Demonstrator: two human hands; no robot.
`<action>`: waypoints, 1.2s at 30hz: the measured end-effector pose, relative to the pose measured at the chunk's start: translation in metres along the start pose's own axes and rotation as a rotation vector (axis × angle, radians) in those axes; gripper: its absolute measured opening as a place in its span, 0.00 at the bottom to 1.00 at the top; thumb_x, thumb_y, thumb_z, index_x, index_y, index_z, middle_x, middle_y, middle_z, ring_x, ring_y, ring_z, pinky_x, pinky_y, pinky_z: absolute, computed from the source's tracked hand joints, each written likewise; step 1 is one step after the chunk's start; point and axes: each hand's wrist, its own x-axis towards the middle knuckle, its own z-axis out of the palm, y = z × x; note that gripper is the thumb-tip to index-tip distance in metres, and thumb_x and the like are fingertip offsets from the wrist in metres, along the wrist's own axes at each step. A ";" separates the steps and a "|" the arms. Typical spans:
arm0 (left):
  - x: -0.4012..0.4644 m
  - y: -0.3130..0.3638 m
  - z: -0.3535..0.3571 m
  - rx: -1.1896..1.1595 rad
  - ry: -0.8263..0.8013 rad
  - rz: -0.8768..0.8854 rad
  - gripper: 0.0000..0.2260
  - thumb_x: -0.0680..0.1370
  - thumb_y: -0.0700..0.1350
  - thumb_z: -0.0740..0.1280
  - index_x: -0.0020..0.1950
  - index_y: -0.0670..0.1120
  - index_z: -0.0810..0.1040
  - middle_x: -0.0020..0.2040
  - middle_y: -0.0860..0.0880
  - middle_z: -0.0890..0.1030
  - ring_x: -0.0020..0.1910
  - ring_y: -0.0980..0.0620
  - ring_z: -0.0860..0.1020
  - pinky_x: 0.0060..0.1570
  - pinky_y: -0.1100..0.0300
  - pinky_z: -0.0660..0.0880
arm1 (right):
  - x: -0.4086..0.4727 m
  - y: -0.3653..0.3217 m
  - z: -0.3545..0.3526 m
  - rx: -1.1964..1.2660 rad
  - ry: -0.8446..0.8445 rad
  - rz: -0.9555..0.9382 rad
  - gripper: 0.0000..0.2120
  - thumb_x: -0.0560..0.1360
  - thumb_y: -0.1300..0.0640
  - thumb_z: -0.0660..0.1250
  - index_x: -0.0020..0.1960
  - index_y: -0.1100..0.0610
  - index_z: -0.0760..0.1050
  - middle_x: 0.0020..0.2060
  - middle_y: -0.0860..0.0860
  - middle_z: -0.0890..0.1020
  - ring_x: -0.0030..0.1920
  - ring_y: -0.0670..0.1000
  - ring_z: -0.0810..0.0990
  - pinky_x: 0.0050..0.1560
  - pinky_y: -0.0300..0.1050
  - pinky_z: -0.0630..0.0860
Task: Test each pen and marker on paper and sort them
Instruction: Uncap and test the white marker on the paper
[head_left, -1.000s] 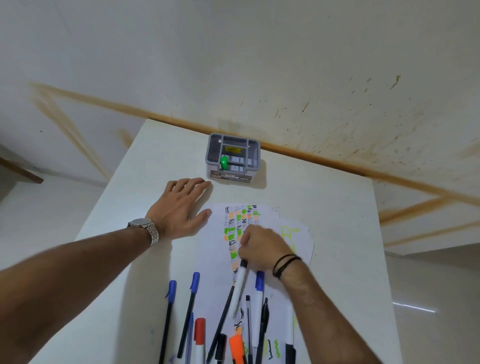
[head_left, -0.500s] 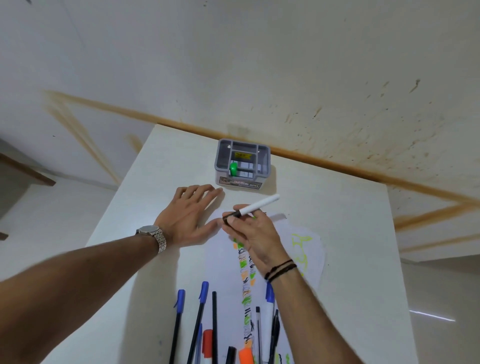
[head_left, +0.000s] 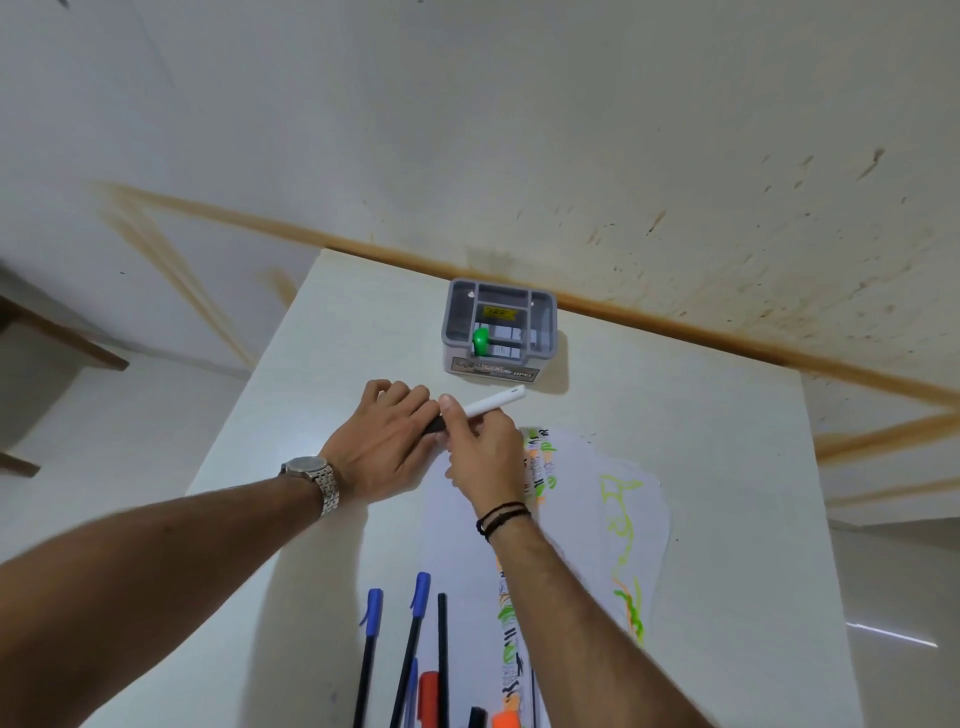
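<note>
A white marker (head_left: 493, 404) with a black cap lies between both hands, above the top edge of the scribbled paper (head_left: 587, 499). My right hand (head_left: 483, 452) grips its white barrel. My left hand (head_left: 384, 441) curls its fingers round the black cap end. The marker's far end points toward the grey organiser box (head_left: 500, 327), which holds a green-capped marker (head_left: 480, 340). Several pens and markers (head_left: 415, 654) lie in a row near the table's front edge.
The white table (head_left: 701, 467) ends at a wall with a brown strip behind the organiser box. The table's left and right edges drop off to the floor. An orange marker (head_left: 505, 719) lies at the bottom edge.
My right hand lifted the marker off the paper and turned it toward the box. My left hand left the table, where it lay flat, and took hold of the cap end.
</note>
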 end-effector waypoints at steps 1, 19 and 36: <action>0.000 0.000 0.000 -0.005 -0.010 -0.007 0.14 0.86 0.53 0.51 0.51 0.51 0.73 0.44 0.53 0.66 0.43 0.48 0.64 0.56 0.47 0.68 | -0.002 -0.001 0.005 0.011 0.039 0.017 0.21 0.80 0.37 0.70 0.38 0.53 0.79 0.32 0.50 0.85 0.35 0.56 0.86 0.39 0.59 0.85; 0.001 -0.001 0.004 -0.012 -0.010 0.029 0.12 0.87 0.56 0.54 0.60 0.55 0.75 0.52 0.54 0.74 0.48 0.48 0.70 0.61 0.45 0.68 | 0.020 -0.002 -0.117 0.326 0.155 -0.164 0.06 0.82 0.62 0.71 0.49 0.65 0.77 0.38 0.55 0.83 0.37 0.52 0.80 0.30 0.45 0.78; 0.005 -0.003 0.004 -0.016 -0.150 0.013 0.24 0.86 0.61 0.52 0.83 0.67 0.64 0.75 0.50 0.72 0.73 0.46 0.70 0.72 0.43 0.64 | -0.018 0.075 -0.142 -0.023 0.000 -0.131 0.17 0.79 0.60 0.75 0.38 0.61 0.71 0.28 0.46 0.74 0.30 0.44 0.70 0.33 0.37 0.67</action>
